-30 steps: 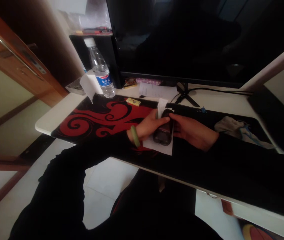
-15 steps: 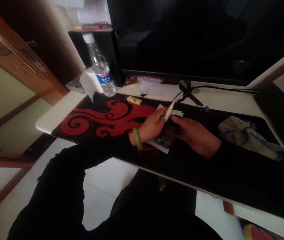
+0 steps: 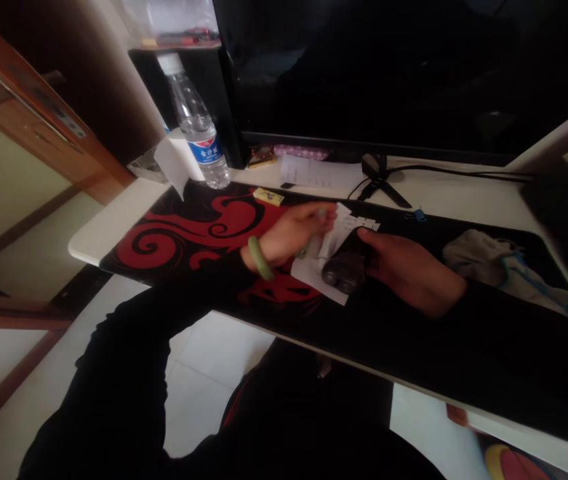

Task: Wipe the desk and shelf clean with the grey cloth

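Note:
My right hand (image 3: 409, 270) is closed around a dark object with two rounded ends (image 3: 344, 272), its thumb on top near a white piece with a notched edge (image 3: 368, 223). What kind of object it is, I cannot make out. White paper (image 3: 317, 280) lies under it on the desk mat, and a printed slip (image 3: 337, 233) shows between the hands. My left hand (image 3: 294, 230), with a green bangle (image 3: 261, 259) at its wrist, is over the left side of the slip. Motion smears its fingers, so its grip is unclear.
A water bottle (image 3: 204, 143) stands at the back left beside a folded white sheet (image 3: 177, 160). A small yellow box (image 3: 268, 196) lies on the red-and-black mat (image 3: 164, 243). Behind are a monitor (image 3: 364, 80) and black cables (image 3: 384, 183). A grey cloth (image 3: 484, 257) lies right.
My left hand has moved a little left and up, away from the dark object. The coloured paper it held upright no longer shows; more of the white slip is visible. My right hand shifted slightly right.

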